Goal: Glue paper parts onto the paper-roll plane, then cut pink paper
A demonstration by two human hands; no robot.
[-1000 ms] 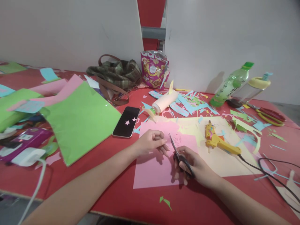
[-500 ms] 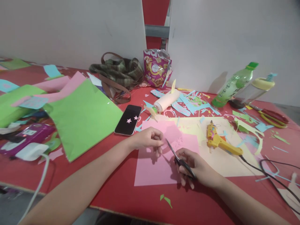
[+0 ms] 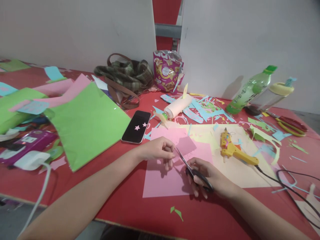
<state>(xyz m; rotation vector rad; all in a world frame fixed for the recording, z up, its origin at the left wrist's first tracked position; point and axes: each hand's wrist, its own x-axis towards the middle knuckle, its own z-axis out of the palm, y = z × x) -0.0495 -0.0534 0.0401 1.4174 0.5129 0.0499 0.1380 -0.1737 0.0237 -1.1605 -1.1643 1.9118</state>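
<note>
R hand (image 3: 208, 176) closed round the handles of the scissors (image 3: 205, 182), blades approx. together, tips up by the L fingertips. L hand (image 3: 158, 150) half curled, thumb close to fingers; can't tell if it's pinching a scrap. Both hands above the pink sheet (image 3: 157, 186), which lies on the red table (image 3: 120, 200). Nearest: 2 green bits (image 3: 178, 214) nr front edge. L of the hands, phone (image 3: 132, 133) face up w/ 2 pink stars (image 3: 137, 128) on it; green sheet (image 3: 90, 133) further L. To R, glue gun (image 3: 236, 154) on cream sheet (image 3: 242, 180). Beyond, roll (image 3: 178, 106) on its side, bottle (image 3: 246, 93) tilted. At back, plaid bag (image 3: 132, 75) & snack bag (image 3: 165, 71).
</note>
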